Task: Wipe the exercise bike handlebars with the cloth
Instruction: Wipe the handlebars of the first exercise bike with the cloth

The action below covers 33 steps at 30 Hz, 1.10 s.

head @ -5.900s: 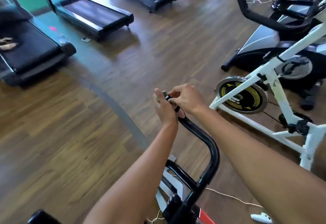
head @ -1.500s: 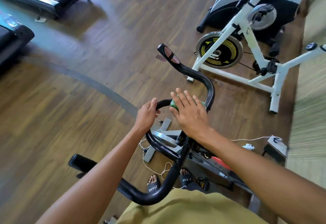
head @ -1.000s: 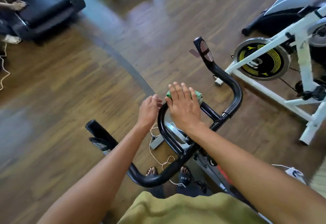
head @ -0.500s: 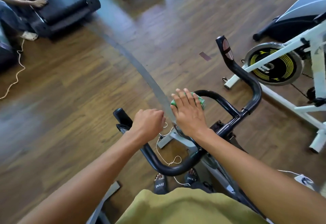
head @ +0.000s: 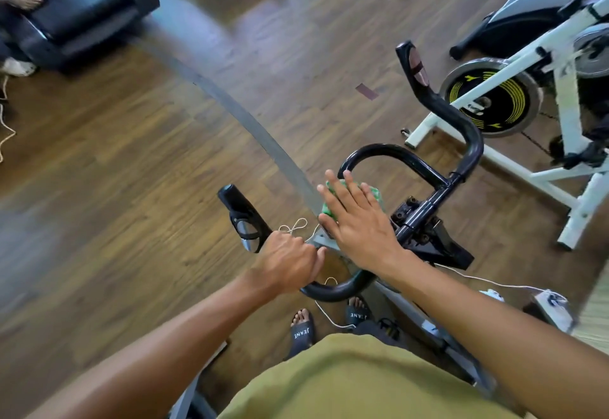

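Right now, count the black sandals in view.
2. The left sandal is below the near bend of the handlebars; the right sandal is just right of it. The shirt may hide others.

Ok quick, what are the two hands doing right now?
Left hand: closed around the handlebars.
Right hand: open, fingers straight, pressing the green cloth.

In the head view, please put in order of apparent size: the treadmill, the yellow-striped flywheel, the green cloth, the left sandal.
1. treadmill, largest, though cut by the frame edge
2. yellow-striped flywheel
3. left sandal and green cloth: not ranked, because the right hand covers most of the cloth
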{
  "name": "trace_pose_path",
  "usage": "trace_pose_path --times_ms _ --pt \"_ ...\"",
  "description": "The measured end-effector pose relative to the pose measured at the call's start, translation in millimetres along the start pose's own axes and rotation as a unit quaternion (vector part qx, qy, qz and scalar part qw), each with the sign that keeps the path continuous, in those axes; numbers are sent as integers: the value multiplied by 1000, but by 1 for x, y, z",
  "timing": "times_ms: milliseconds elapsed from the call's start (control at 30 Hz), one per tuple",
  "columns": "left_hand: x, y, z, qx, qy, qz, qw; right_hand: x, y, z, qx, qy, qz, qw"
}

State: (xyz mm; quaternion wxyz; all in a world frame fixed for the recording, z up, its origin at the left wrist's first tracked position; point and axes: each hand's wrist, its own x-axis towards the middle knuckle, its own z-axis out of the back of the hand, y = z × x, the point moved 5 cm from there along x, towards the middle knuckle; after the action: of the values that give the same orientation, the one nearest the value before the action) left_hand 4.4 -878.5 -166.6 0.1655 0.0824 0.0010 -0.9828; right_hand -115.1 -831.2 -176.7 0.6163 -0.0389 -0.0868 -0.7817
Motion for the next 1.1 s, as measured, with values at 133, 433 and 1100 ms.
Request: trace_pose_path --times_ms 133,433,1100 --pt "1 -2 1 -3 -7 -4 1000 3 0 2 1 18 -14 1000" --pt "0 1 -3 4 4 11 1000 -27 -7 3 -33 47 29 998" --pt "-2 -1 1 12 3 28 1000 -62 -20 11 -24 69 85 994"
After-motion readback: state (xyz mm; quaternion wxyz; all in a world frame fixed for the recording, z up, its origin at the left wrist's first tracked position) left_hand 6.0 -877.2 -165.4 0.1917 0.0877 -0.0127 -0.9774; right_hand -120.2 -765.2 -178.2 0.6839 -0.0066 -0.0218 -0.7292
